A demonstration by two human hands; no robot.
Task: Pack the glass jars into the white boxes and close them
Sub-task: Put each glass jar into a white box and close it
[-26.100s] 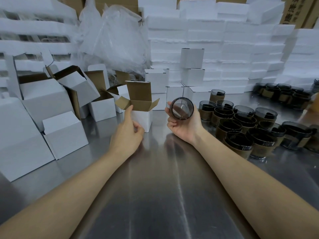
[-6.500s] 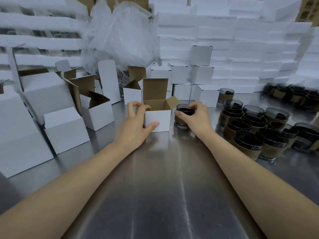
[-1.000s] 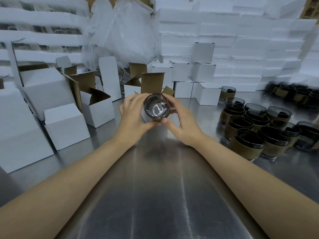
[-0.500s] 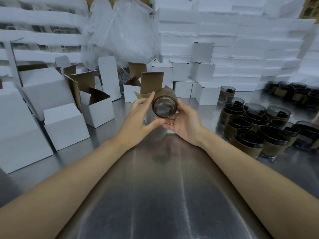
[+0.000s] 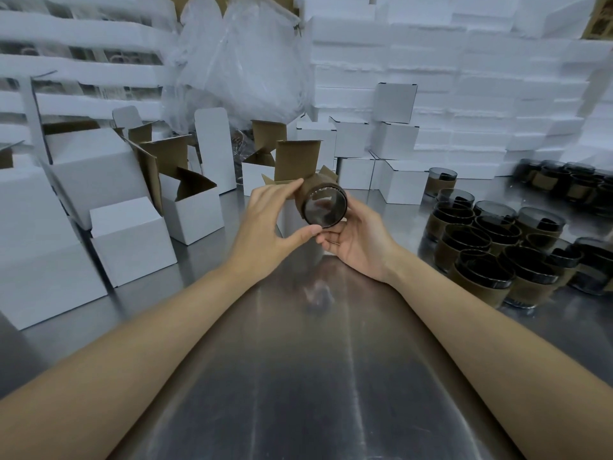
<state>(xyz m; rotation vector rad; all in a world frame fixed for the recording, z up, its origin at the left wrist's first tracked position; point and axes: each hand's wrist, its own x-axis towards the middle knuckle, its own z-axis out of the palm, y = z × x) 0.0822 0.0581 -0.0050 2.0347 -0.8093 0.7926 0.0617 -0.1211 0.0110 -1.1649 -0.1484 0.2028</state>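
White cartons (image 5: 39, 254): far left, large, lids shut, standing on the steel table (image 5: 298, 376).
Small closed box (image 5: 132, 240): just right of the cartons, on the table, top flat and shut.
Flapped box (image 5: 195, 210): next right, top open, brown inside showing.
Plastic bag (image 5: 245, 61): clear, crumpled, up behind the boxes.
Left hand (image 5: 265, 227): grasping the jar (image 5: 325, 202). Thumb under its near rim, fingers over the top of its side.
Open box (image 5: 295, 161): straight behind the hands. Brown lid flap upright, side flaps spread. Body mostly hidden by the left hand.
Jar: dark glass with a brown sleeve, lifted off the table between both hands. It lies on its side with a round end toward the camera. It is in front of the open box, not inside it. Base or mouth, cannot tell.
Right hand (image 5: 358, 240): palm up, cradling the jar from below and right, fingers curled onto it.
Closed boxes (image 5: 394, 127): small, white, stacked at the back, right of the open box.
Foam slabs (image 5: 464, 78): white, piled high behind the closed boxes.
Jar cluster (image 5: 491, 247): right side of the table, upright, packed close, brown sleeves on. Well apart from the hands.
Far jars (image 5: 564, 180): second group, back right, blurred.
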